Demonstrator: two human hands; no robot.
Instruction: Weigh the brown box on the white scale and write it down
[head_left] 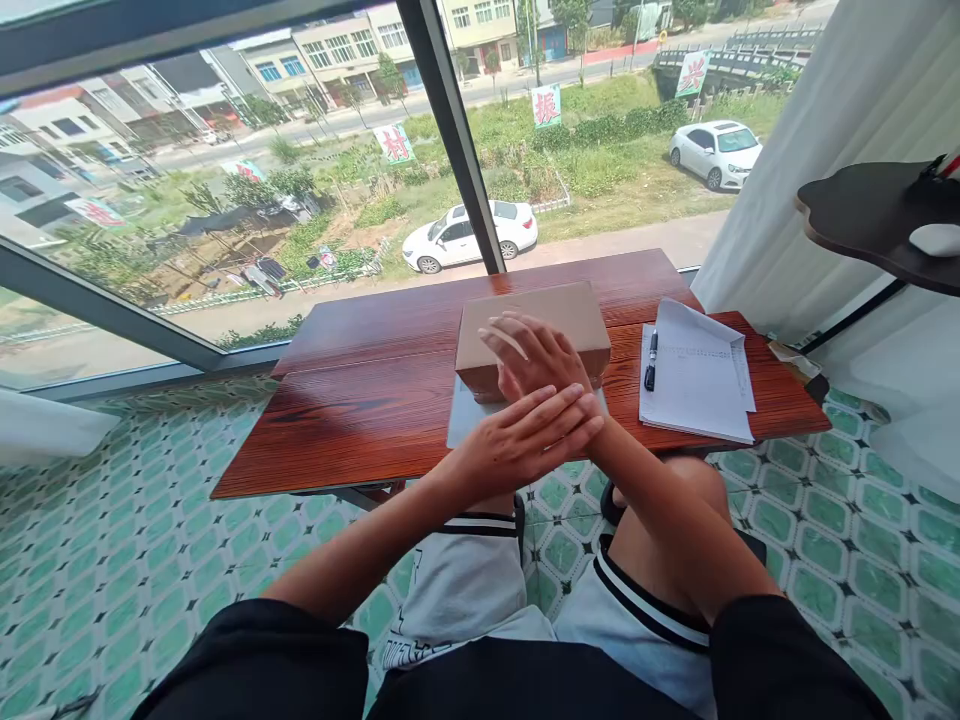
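Note:
Both hands are raised in front of me, one laid over the other. My left hand (525,435) lies across the back of my right wrist, its fingers stretched out and close together. Beneath it, my right hand (541,358) points forward and to the left with its fingers extended and slightly apart. Neither holds an object. Behind the hands a closed brown cardboard box (480,335) sits on the table, partly hidden by the right hand. A flat pale grey item (463,418) shows in front of the box, mostly covered by my hands and forearm.
The reddish wooden table (352,400) stands against large windows. On its right side lie stacked papers (694,390) with a black pen (651,362) on them. A dark scalloped stand (855,210) rises at the far right beside a white curtain (810,140).

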